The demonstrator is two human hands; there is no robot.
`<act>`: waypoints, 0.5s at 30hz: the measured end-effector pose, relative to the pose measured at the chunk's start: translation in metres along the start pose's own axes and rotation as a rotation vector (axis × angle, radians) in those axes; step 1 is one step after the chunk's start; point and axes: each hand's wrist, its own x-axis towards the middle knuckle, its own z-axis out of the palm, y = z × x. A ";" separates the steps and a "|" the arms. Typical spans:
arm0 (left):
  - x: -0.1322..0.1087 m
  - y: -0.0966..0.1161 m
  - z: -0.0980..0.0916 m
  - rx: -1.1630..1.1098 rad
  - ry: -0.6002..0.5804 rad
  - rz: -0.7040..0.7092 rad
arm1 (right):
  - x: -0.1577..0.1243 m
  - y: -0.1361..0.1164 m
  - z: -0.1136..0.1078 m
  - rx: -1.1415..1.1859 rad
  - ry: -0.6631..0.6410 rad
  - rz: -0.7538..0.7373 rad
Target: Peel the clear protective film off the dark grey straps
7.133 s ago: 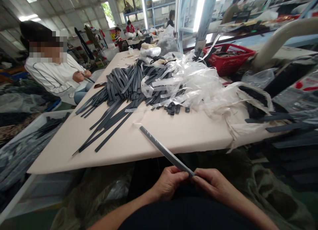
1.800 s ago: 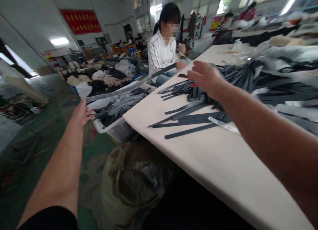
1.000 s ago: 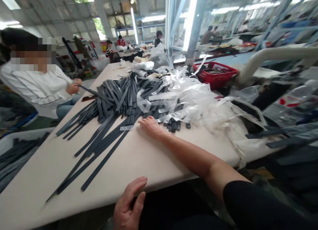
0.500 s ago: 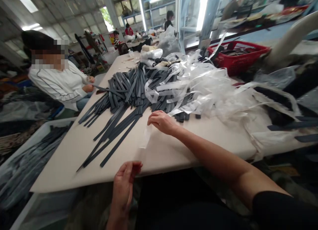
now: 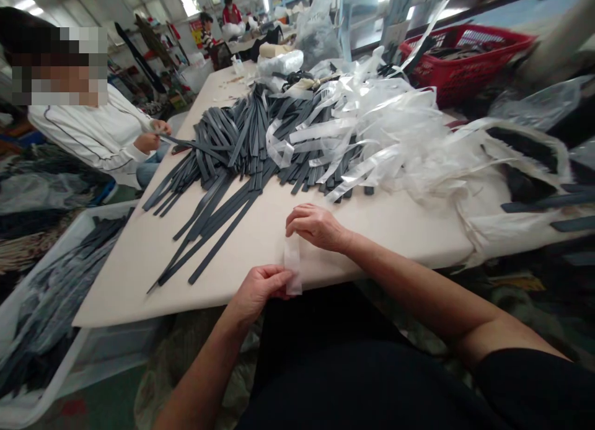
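Observation:
A short clear plastic strip (image 5: pixel 292 266) hangs between my two hands at the table's near edge. My right hand (image 5: pixel 317 227) pinches its upper end just above the cream tabletop (image 5: pixel 400 225). My left hand (image 5: pixel 260 290) pinches its lower end, just off the table edge. Beyond my hands lies a heap of dark grey straps (image 5: pixel 242 151), several fanned out toward the left. A tangle of clear plastic strips (image 5: pixel 381 126) is piled to their right.
A person in a white top (image 5: pixel 93 139) sits at the table's left side, handling a strap. A white bin of dark straps (image 5: pixel 51 293) stands on the floor at left. A red basket (image 5: pixel 460 58) sits at the back right. Plastic bags and dark material crowd the right edge.
My right hand has drawn back from the strap pile toward the table's near edge. My left hand has risen and taken hold of the strip's lower end.

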 end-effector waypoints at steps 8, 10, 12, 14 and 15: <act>-0.006 -0.006 0.007 0.120 -0.075 -0.040 | 0.000 -0.005 -0.006 -0.057 -0.128 0.051; -0.016 -0.003 0.006 0.115 -0.071 -0.002 | -0.002 0.000 -0.008 -0.096 -0.202 0.078; -0.029 0.004 0.000 0.084 -0.049 0.023 | -0.005 0.008 -0.011 -0.139 -0.238 0.116; -0.039 0.013 -0.012 0.078 -0.033 0.080 | -0.011 0.020 -0.016 -0.177 -0.228 0.161; -0.043 0.019 -0.020 0.092 0.003 0.141 | -0.015 0.027 -0.020 -0.194 -0.213 0.184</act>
